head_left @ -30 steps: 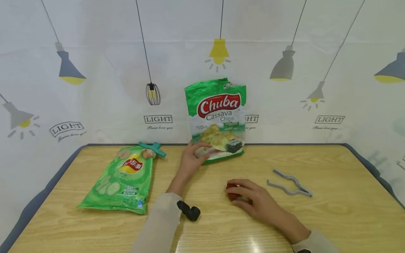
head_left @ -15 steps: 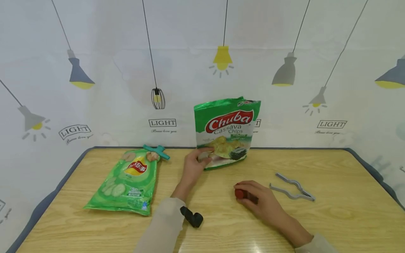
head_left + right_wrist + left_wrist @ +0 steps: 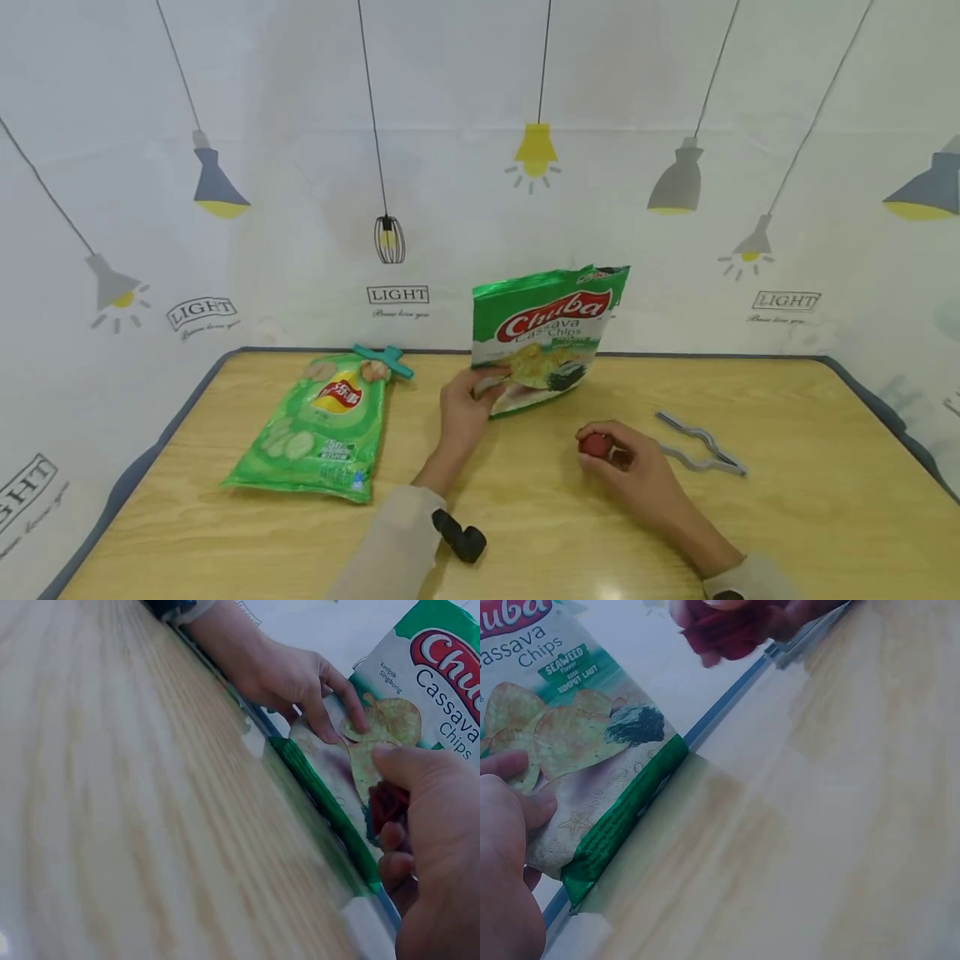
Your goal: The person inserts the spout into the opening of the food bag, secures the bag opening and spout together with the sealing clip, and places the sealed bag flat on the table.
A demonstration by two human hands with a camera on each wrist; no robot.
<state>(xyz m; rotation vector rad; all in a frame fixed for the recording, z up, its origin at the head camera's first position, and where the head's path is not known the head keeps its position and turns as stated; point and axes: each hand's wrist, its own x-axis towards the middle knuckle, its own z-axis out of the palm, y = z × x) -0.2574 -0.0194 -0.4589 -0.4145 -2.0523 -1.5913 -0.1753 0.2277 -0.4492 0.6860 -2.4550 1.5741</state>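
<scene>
My left hand (image 3: 467, 408) grips the lower left corner of a green and white bag of cassava chips (image 3: 534, 354), thumb on its printed front. The bag stands upright at the back of the table, turned at an angle, its bottom edge close to the tabletop. My right hand (image 3: 637, 467) pinches a small dark red thing (image 3: 596, 445) between thumb and fingers, in front of the bag. In the left wrist view that red thing (image 3: 727, 634) has a crinkled edge; its kind cannot be told. Fingers cover much of it in the right wrist view.
On the left of the wooden table (image 3: 525, 517) lies a green bag of potato chips (image 3: 315, 433), with a teal bag clip (image 3: 386, 360) at its top corner. Grey metal tongs (image 3: 712, 454) lie just beyond my right hand. A lamp-printed cloth (image 3: 300, 208) hangs behind.
The cassava chips bag has tipped and turned, its top sitting lower in view, still in my left hand. My right hand has turned, exposing the red thing's round face. The head view has shifted slightly.
</scene>
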